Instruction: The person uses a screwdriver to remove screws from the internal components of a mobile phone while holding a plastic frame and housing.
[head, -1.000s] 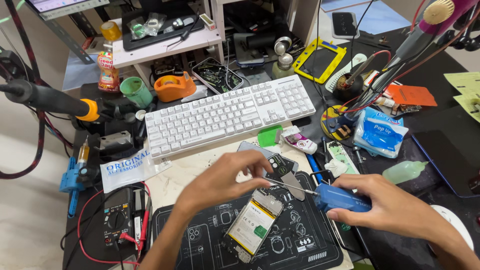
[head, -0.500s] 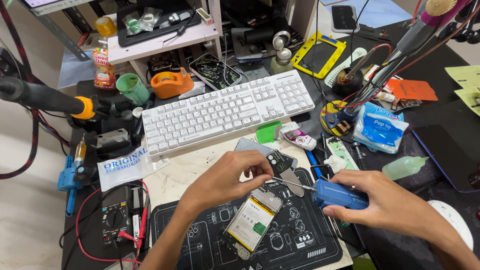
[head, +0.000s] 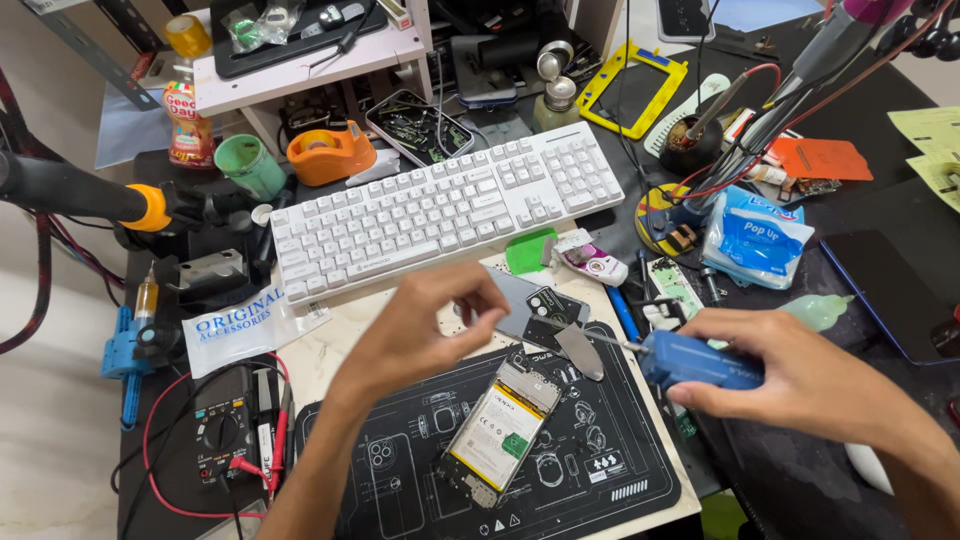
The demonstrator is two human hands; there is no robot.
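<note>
Barely shifted, the opened phone lies battery-up; blue screwdriver gripped by right hand, left hand pinched narrow; tray holds parts.

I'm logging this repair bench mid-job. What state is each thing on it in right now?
Phone: back cover off, battery exposed, lying flat on the mat.
Electric screwdriver: gripped in the right hand, tip reaching the left hand's fingertips.
Left hand: raised above the mat, fingertips pinched at the tip.
Keyboard: flat, untouched.
Multimeter: flat, leads plugged in.
</note>
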